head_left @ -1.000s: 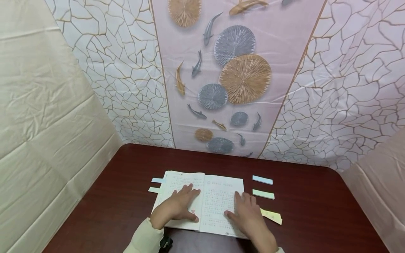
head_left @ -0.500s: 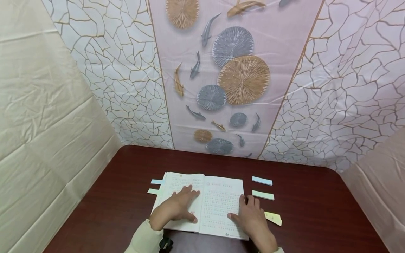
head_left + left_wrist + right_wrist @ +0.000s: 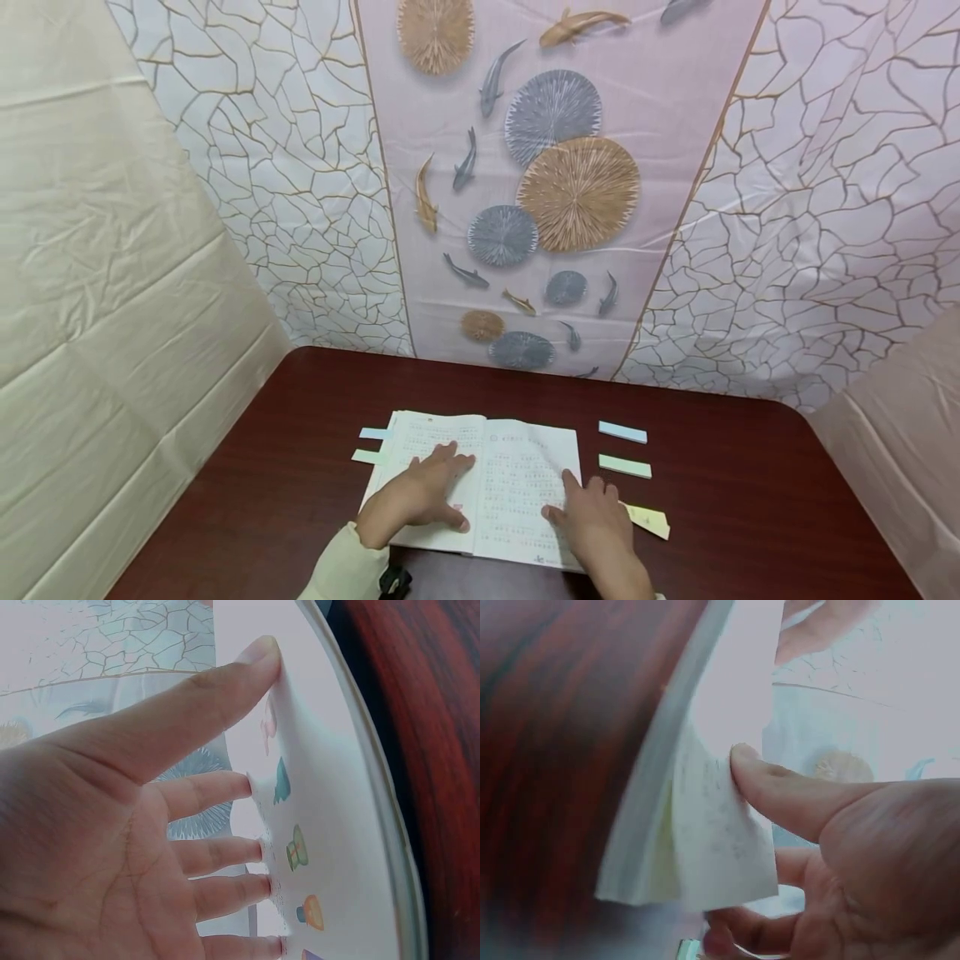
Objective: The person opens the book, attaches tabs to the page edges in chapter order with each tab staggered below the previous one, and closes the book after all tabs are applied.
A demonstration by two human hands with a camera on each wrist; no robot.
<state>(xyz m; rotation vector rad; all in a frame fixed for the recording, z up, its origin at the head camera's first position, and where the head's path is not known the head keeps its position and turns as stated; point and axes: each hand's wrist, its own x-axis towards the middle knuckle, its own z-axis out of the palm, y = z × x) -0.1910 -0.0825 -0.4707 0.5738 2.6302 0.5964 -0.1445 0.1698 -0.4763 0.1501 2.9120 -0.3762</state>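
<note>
An open book with printed text lies on the table. My left hand rests spread on its left page, thumb and fingertips touching the paper near several small coloured pictures in the left wrist view. At the outer edge of the right side, my right hand pinches a page, thumb on the printed face and fingers behind it. That page stands bent up from the pages below, where a yellowish strip shows. In the head view the right hand hides part of the book's lower right edge.
Blue and green tabs stick out from the book's left edge. To its right lie a blue sticky-note strip, a green strip and yellow strips. Patterned cloth hangs behind the dark red table.
My right hand has shifted slightly right to the page's outer edge, and the right page now bends up with a crease across its top. The left hand has stayed in place.
</note>
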